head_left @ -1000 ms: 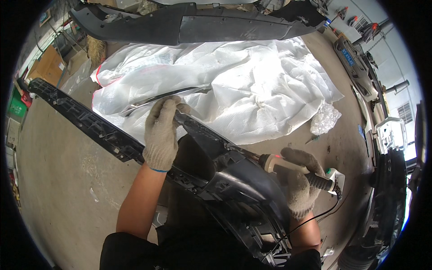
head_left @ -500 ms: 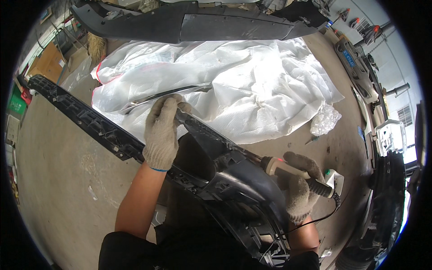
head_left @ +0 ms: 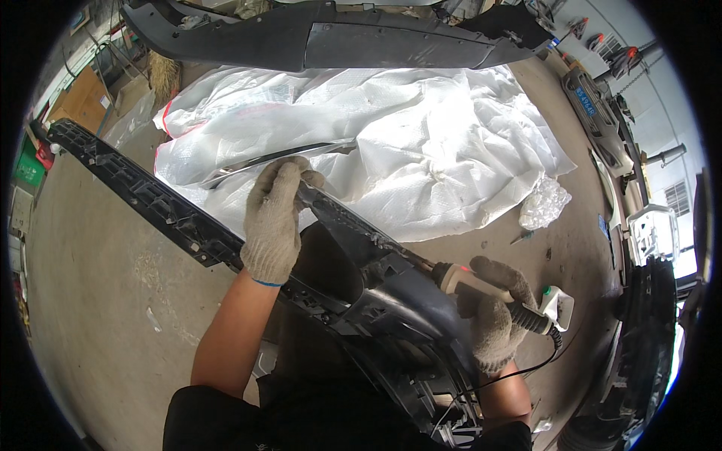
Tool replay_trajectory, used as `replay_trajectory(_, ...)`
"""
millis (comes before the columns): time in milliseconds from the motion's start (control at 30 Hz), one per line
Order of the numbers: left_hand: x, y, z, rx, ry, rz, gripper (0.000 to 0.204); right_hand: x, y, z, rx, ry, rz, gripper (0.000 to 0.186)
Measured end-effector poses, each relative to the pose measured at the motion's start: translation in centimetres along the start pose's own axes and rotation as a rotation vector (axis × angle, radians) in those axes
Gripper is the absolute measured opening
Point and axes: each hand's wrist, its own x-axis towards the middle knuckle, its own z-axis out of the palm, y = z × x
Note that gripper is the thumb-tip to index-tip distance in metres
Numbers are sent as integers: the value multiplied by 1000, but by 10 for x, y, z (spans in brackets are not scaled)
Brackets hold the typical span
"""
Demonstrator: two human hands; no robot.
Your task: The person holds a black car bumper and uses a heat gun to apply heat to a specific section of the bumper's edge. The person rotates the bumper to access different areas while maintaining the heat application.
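A black plastic car bumper lies across my lap, its long ribbed arm reaching to the upper left. My left hand, in a grey knit glove, grips the bumper's upper edge with its fingers folded over. Gloved too, my right hand is closed round a corded soldering iron with a beige body and black grip. Its metal tip points left along the bumper's edge and appears to touch it near the middle. A black cable runs from the grip down past my right wrist.
White plastic sheeting covers the floor ahead, with a dark trim strip on it. Beyond stands another dark bumper. A white bottle is beside my right hand; crumpled bubble wrap lies further off. Car parts line the right side.
My right hand and the iron have shifted slightly left and down, uncovering more of the white bottle. My left hand keeps its grip on the bumper, almost unmoved.
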Motion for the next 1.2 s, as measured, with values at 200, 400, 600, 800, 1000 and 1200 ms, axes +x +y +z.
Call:
replay_trajectory(200, 1, -2, -1, 4, 1, -9, 23, 1, 1, 1, 27, 0, 22, 69)
replay_trajectory(400, 1, -1, -3, 25, -23, -14, 25, 0, 3, -1, 27, -8, 34, 71)
replay_trajectory(600, 1, -1, -4, 54, -31, 0, 27, 0, 3, 1, 49, -9, 28, 71)
replay_trajectory(800, -1, 1, 0, 44, -21, -22, 24, 0, 3, 2, 60, 2, 48, 72)
replay_trajectory(1000, -1, -1, -1, 61, -23, 0, 28, 0, 3, 4, 80, -5, 24, 67)
replay_trajectory(1200, -1, -1, -2, 70, -34, -3, 28, -2, 5, 5, 29, 22, -8, 66)
